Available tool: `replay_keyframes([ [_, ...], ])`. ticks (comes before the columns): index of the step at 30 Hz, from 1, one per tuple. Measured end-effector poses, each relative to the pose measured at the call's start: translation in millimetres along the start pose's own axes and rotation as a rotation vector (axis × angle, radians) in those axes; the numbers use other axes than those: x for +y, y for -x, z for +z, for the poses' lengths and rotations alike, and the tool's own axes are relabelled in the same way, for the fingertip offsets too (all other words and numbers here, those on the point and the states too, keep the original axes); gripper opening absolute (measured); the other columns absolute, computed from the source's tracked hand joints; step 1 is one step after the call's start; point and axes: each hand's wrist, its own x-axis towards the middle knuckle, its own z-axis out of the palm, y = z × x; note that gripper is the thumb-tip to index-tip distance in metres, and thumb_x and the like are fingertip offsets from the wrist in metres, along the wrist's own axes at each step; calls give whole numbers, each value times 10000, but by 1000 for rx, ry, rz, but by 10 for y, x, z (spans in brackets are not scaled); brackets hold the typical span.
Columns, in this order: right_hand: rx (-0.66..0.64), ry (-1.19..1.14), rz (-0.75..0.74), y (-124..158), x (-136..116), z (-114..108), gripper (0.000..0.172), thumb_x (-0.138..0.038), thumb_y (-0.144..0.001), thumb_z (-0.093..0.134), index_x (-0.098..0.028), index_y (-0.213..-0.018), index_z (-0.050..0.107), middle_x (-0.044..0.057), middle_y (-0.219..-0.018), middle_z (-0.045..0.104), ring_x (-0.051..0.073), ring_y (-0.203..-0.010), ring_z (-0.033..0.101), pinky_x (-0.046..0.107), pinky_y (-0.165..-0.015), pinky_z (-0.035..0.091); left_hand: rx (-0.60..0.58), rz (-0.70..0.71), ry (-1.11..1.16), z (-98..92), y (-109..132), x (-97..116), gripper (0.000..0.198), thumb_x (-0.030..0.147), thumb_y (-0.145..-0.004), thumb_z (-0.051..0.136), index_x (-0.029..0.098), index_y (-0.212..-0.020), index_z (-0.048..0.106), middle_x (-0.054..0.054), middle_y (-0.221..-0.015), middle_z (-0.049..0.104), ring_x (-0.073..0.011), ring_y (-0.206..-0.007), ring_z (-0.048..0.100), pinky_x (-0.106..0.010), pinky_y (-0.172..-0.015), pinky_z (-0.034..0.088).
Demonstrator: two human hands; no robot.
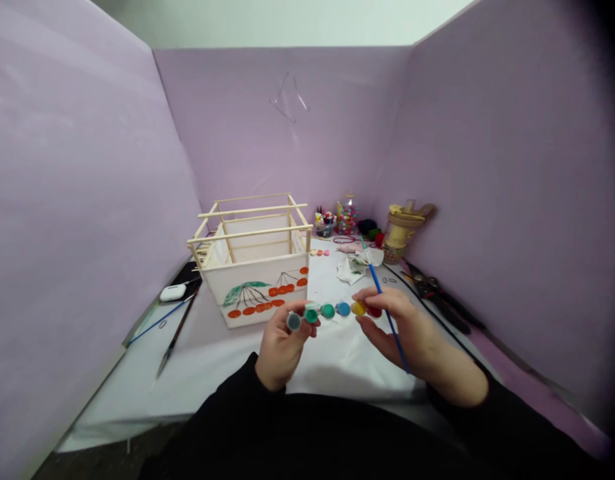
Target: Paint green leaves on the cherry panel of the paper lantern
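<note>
A strip of small paint pots [342, 309] is held up over the table, with grey, green, blue, yellow and red showing. My left hand [283, 343] pinches its left end by the grey and green pots. At the right end, my right hand [400, 327] has its fingers on the yellow and red pots and also holds a blue paintbrush [376, 279], tip pointing up and away. Behind my left hand stands a white-sided box with a wooden stick frame [214, 287]; orange-red cherries and a green leaf are painted on its front.
Left of the box lie a dark-handled brush [180, 328], a blue brush [160, 321] and a white case [172, 292]. Crumpled tissue [351, 268], a jar of coloured balls [348, 217] and a yellow pot [398, 233] stand behind. Pliers [427, 285] lie along the right wall.
</note>
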Motion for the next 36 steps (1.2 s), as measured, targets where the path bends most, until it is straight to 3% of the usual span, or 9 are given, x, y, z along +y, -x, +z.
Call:
replay_keyframes([
  [7,13,21,-91,63,15,5,570,-26,-759,631,-256,-1242,437,89,-1105,622,218,-1027,633,403,-859,563,116,-27,-171,-48,28,54,406,486,-669,769,226,-968,682,-63,-896,645,-164,-758,562,-311,-729,480],
  [13,0,18,-91,46,-28,20,537,-45,-776,622,-277,-1225,441,71,-1084,631,206,-1015,636,394,-847,572,65,12,-210,-67,23,80,356,408,-694,772,235,-998,702,-65,-959,644,-165,-773,588,-309,-759,491],
  [16,-8,-12,-56,42,-40,50,542,-45,-785,613,-268,-1238,415,84,-1089,619,193,-985,632,359,-801,579,76,54,-311,-60,9,124,291,384,-729,747,229,-974,715,-67,-960,644,-175,-804,592,-306,-762,486],
  [19,-26,-41,-4,33,-57,91,501,-58,-800,600,-251,-1221,407,85,-1065,618,152,-827,632,294,-679,575,56,73,-386,-49,-7,150,270,388,-751,726,213,-956,715,-73,-947,645,-186,-837,587,-302,-754,484],
  [23,-49,-46,32,5,-100,149,428,-72,-826,563,-246,-1187,413,72,-1008,623,124,-699,597,274,-625,553,23,5,-368,-42,-17,140,312,394,-752,722,204,-999,702,-72,-951,640,-178,-820,584,-284,-721,484],
  [31,-48,-60,54,-24,-107,177,417,-114,-822,584,-242,-1192,443,77,-1019,631,157,-776,638,300,-665,564,46,-109,-302,11,-9,156,387,466,-725,726,208,-1011,690,-50,-877,658,-167,-767,587,-274,-696,483],
  [34,13,-138,142,-43,-155,73,394,-153,-833,604,-257,-1192,480,72,-1027,649,205,-905,654,376,-780,565,86,-129,-291,7,-18,148,408,497,-720,719,211,-1011,693,-44,-867,666,-163,-753,584,-280,-712,476],
  [36,152,-275,218,-53,-220,-29,280,-175,-880,555,-260,-1146,532,55,-963,661,203,-875,659,386,-773,561,73,-127,-307,4,-27,149,427,521,-723,707,204,-1009,697,-34,-803,650,-150,-703,565,-273,-685,468],
])
